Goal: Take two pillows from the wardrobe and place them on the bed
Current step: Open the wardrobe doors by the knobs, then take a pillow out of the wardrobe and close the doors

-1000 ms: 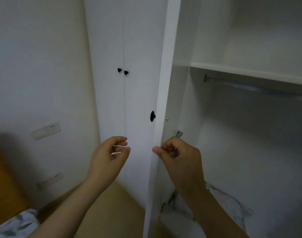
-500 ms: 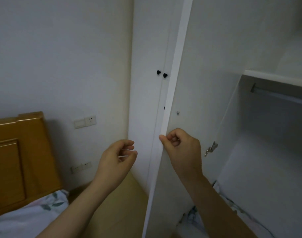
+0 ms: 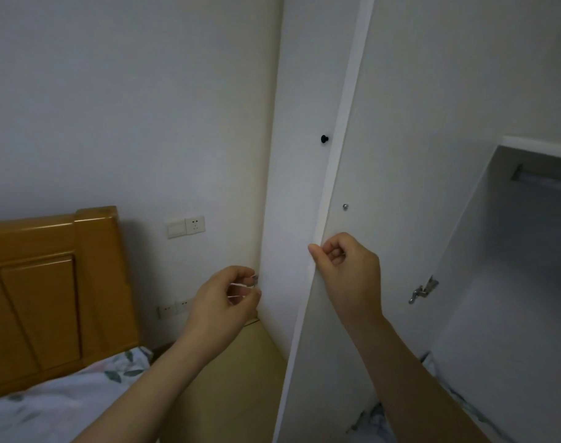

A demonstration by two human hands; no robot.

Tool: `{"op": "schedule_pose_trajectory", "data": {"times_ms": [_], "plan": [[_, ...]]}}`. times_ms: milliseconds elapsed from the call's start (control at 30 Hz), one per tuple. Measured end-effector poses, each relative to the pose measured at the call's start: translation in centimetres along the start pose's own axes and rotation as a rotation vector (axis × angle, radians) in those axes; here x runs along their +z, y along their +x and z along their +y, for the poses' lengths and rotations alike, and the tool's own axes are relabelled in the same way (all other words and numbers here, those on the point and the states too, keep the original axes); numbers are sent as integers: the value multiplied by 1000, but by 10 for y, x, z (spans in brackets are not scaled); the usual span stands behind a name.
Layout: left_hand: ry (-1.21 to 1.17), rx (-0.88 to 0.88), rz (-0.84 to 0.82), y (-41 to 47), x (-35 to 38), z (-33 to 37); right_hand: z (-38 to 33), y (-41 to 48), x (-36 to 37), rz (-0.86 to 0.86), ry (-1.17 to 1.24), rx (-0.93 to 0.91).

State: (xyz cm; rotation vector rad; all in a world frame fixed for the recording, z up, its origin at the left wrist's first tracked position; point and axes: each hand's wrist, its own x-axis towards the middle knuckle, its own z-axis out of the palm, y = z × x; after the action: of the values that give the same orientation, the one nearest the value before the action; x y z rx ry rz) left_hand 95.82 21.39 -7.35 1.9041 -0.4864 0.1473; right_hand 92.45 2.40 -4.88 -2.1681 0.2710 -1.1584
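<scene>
- The wardrobe point(image 3: 512, 314) is shown on the right of the view, with one door point(image 3: 384, 155) swung open and seen from its inner face.
- The free edge of the door is gripped by the right hand point(image 3: 347, 270); the thumb is laid on the near side of the edge and the fingers point(image 3: 336, 252) are curled behind it, closed on the panel.
- The left hand point(image 3: 224, 298) is held in the air just left of the closed doors, touching nothing; its fingers point(image 3: 248, 284) are loosely curled towards the thumb, with a narrow gap and nothing held.
- A black knob point(image 3: 324, 139) is seen on the closed door behind the open edge.
- A metal hinge point(image 3: 424, 290) is fixed where the open door meets the wardrobe side, and a hanging rail point(image 3: 544, 179) is visible beneath the inner shelf.
- A floral-patterned fabric point(image 3: 379, 423), possibly a pillow, is glimpsed at the wardrobe bottom, largely hidden by the right forearm; its identity cannot be told.
- The bed point(image 3: 49, 407), with a floral sheet and wooden headboard point(image 3: 49, 282), lies at the lower left, well apart from the wardrobe.
- A wall socket point(image 3: 186, 226) is mounted between headboard and wardrobe.
</scene>
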Motion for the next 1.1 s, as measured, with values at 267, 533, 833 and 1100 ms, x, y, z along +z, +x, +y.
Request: {"op": "schedule_pose_trajectory", "data": {"times_ms": [267,533,833,1100], "plan": [[-51,60,-85,-7,26,20,20,-7,-45,-90,91,82],[-133,126,-234,-32,92,62,58,-42,-131,24,52,266],[-172,261,-462,-72,195,122,99,-94,-259,217,-58,380],[-229,350,-652,-112,272,164,117,-138,-344,342,-167,478]]}}
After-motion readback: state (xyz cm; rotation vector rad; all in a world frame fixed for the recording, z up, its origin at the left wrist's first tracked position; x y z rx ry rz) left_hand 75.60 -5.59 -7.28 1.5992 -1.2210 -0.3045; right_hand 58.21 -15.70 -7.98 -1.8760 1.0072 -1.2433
